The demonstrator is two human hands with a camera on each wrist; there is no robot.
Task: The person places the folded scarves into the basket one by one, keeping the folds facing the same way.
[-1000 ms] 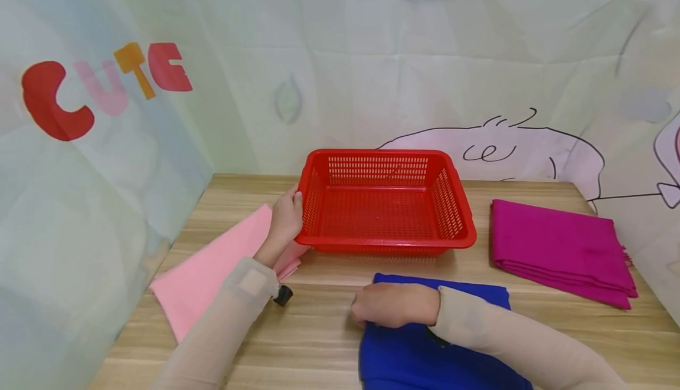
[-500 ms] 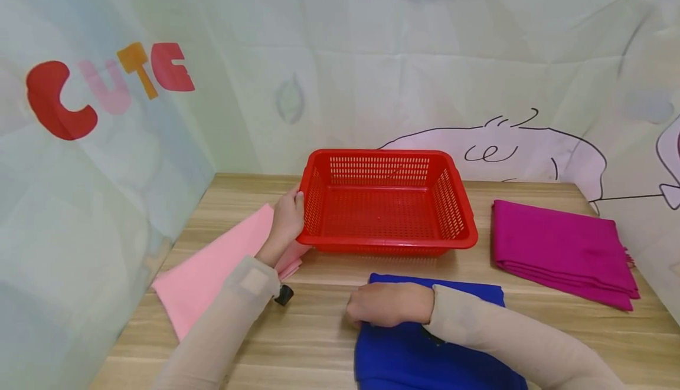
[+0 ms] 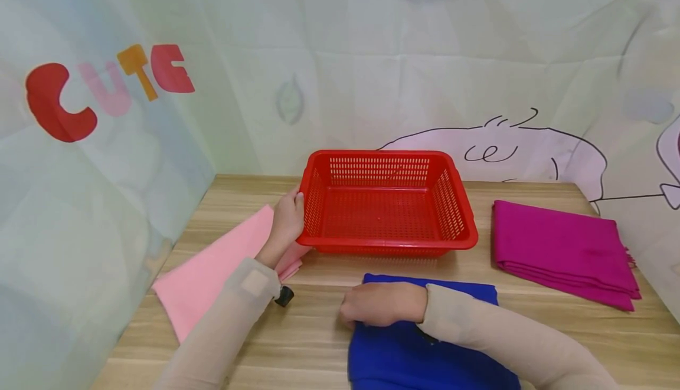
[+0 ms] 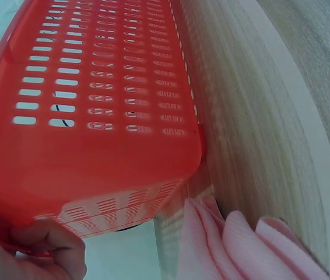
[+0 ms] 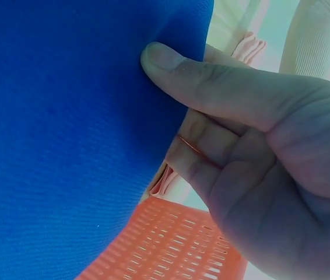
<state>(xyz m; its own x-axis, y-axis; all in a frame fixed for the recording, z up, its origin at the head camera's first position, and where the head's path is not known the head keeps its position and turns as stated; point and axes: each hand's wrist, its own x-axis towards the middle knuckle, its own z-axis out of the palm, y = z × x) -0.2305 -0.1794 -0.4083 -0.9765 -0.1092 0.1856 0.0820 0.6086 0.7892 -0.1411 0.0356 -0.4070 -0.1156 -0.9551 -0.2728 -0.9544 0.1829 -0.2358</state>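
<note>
A red perforated plastic basket point(image 3: 385, 242) stands at the back of the table, nothing in it. My left hand point(image 3: 287, 219) grips its left rim; the left wrist view shows the fingers of that hand point(image 4: 57, 251) curled over the rim at the corner. Nearer the front lies a folded blue cloth point(image 3: 419, 354). My right hand point(image 3: 385, 304) pinches the left edge of it. In the right wrist view the thumb of the right hand point(image 5: 258, 157) presses on the blue cloth point(image 5: 77, 134), with fingers behind it. My right forearm covers part of the cloth.
A folded pink cloth point(image 3: 212, 284) lies at left, partly under my left arm. On the right is a folded magenta scarf point(image 3: 558, 251) with a fringed end. A printed fabric backdrop point(image 3: 345, 83) closes off the wooden table point(image 3: 313, 354) behind and at left.
My right hand has shifted slightly to the left, and the blue cloth has slid left with it. The left hand keeps its grip on the basket, which stays in place.
</note>
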